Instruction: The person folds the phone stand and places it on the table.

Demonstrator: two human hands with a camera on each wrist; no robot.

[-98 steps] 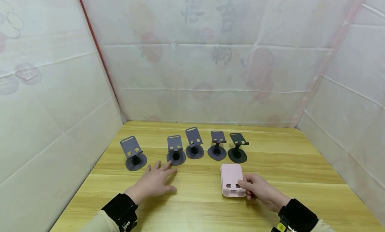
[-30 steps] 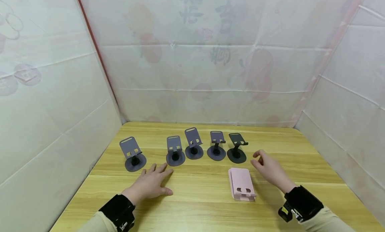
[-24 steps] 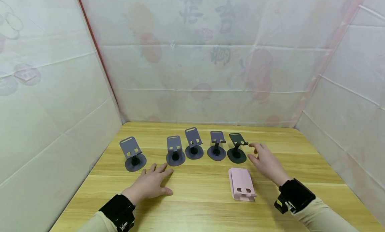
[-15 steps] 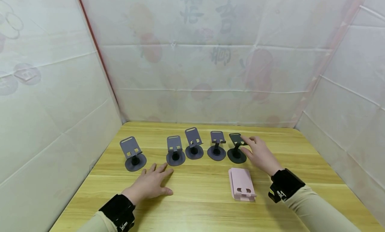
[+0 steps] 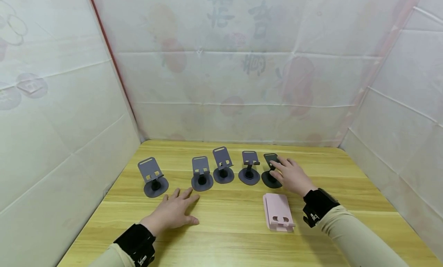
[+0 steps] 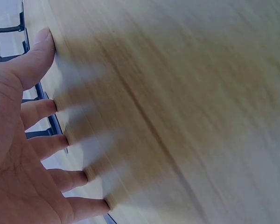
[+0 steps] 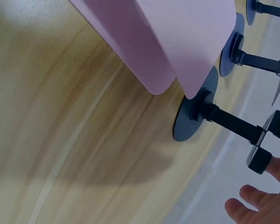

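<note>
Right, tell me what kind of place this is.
Most likely a staged recording booth, not a home or shop. A wooden table is walled on three sides by translucent white sheeting, and phone stands are lined up in a row, with a folded pink stand lying in front.

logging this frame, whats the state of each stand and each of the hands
pink stand: folded, lying flat on the table
black stand: upright, right hand on its plate
four grey stands: upright in a row, untouched
left hand: flat on the table, fingers spread, holding nothing
</note>
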